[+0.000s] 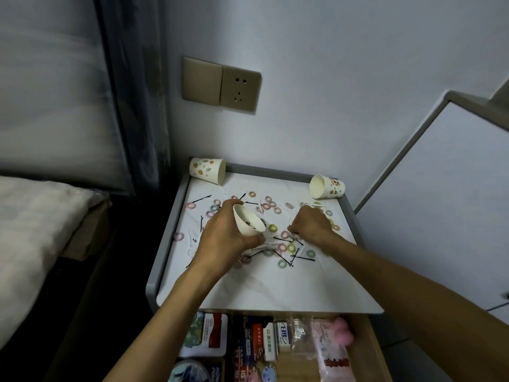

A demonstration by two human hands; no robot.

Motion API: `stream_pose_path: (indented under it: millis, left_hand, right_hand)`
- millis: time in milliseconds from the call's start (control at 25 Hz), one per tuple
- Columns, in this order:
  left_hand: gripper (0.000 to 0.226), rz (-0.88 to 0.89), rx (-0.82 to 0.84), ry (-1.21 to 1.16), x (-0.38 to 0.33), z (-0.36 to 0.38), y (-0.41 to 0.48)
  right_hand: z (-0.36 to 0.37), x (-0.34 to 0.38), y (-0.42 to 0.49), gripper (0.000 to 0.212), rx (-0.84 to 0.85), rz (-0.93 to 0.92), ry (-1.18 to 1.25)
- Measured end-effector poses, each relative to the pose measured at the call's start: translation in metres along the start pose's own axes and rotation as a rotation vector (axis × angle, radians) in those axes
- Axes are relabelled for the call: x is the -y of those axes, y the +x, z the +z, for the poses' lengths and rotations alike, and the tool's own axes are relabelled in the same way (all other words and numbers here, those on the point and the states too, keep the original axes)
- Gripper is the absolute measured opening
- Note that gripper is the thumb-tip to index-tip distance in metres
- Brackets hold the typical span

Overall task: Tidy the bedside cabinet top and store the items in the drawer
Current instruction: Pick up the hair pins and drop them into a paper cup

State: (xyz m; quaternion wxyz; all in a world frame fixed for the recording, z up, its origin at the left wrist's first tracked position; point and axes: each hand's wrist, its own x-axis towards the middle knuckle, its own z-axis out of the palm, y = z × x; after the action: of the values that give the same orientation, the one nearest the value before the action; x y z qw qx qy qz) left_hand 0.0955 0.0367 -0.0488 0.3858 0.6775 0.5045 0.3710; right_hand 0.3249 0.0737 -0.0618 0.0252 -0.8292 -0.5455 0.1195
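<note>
My left hand (224, 235) grips a white paper cup (248, 223), tilted with its mouth facing up and left, over the middle of the white cabinet top (264, 288). My right hand (309, 226) has curled fingers pressed down among the small coloured hair rings (286, 246) and black hairpins (283, 257); whether it pinches one I cannot tell. Rings and pins lie scattered across the top. Below its front edge the drawer (360, 340) stands open.
A patterned paper cup (207, 170) lies on its side at the back left corner, another one (326, 186) at the back right. The drawer holds packets, small boxes and a pink item. A bed is on the left, a wall socket (239, 89) above, a white panel on the right.
</note>
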Motion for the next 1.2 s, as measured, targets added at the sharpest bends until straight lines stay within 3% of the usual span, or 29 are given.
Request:
stream_pose_path:
  millis: [280, 440, 560, 720, 840, 1000, 1200]
  left_hand:
    - [0.064, -0.002, -0.008, 0.002, 0.001, 0.002, 0.001]
    - [0.062, 0.007, -0.014, -0.030, 0.001, 0.003, 0.001]
    - [0.062, 0.004, -0.013, -0.022, 0.000, 0.004, 0.002]
    - [0.065, 0.007, -0.008, -0.002, -0.001, 0.005, 0.002]
    - [0.067, 0.002, -0.009, 0.016, -0.001, 0.006, 0.003]
    - [0.067, -0.009, -0.011, 0.033, 0.001, 0.006, 0.003]
    - [0.067, -0.003, -0.012, 0.030, 0.001, 0.007, 0.003]
  right_hand:
    - [0.000, -0.003, 0.004, 0.012, 0.078, -0.018, -0.031]
    - [-0.011, -0.011, 0.008, 0.023, 0.038, -0.068, 0.193]
    - [-0.019, -0.025, 0.005, 0.011, -0.040, -0.177, 0.327]
    - [-0.013, -0.043, 0.000, 0.016, 0.051, -0.313, 0.089]
    - [-0.001, -0.045, -0.005, 0.015, 0.039, -0.284, 0.087]
    - [0.009, -0.039, -0.010, 0.008, -0.073, -0.246, 0.011]
    - [0.016, -0.031, -0.016, 0.015, -0.185, -0.280, -0.267]
